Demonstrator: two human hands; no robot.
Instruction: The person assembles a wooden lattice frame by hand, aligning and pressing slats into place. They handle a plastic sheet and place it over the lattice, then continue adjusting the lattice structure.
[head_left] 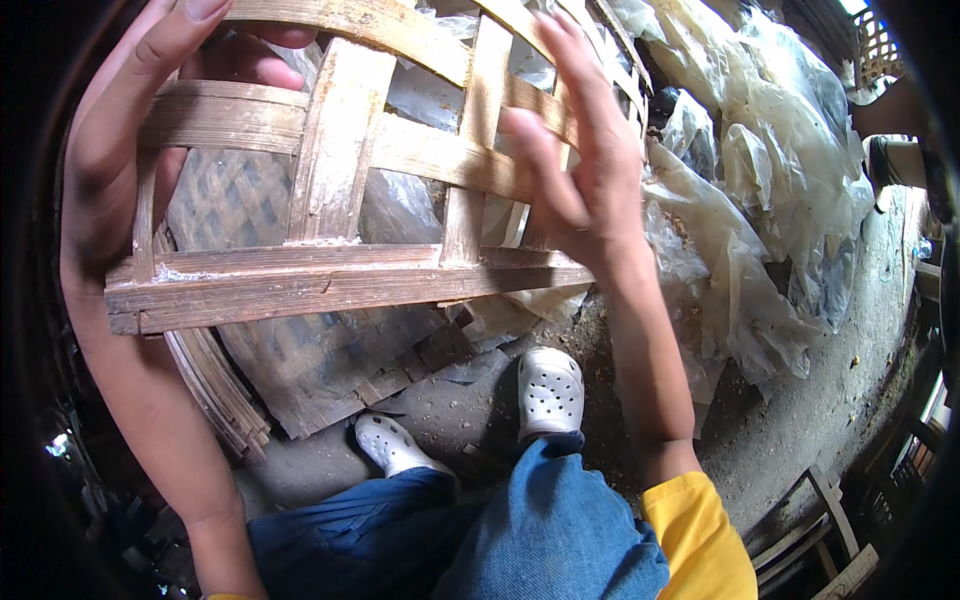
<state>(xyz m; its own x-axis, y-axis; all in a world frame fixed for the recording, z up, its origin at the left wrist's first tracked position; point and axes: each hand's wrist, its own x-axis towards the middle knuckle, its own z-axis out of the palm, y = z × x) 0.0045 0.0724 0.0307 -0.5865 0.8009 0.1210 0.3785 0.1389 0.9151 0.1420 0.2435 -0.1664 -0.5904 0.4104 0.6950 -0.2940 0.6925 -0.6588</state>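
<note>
A woven bamboo lattice [340, 130] with wide flat strips is held up in front of me. Along its lower edge runs a wooden bar [330, 285], with whitish residue where the strips meet it. My left hand [115, 150] wraps round the lattice's left side, thumb in front and some fingers showing through behind the strips. On the right side, my right hand [600, 190] has its fingers stretched and spread, slightly blurred. It lies over or just in front of the strips; whether it touches them I cannot tell.
Crumpled clear plastic sheeting [770, 180] is heaped at the right. Under the lattice lies a worn woven sheet [310, 370] beside a bundle of thin strips [215, 390]. Wooden slats [830, 530] are at the lower right. My white clogs [550, 390] stand on the dusty floor [800, 430].
</note>
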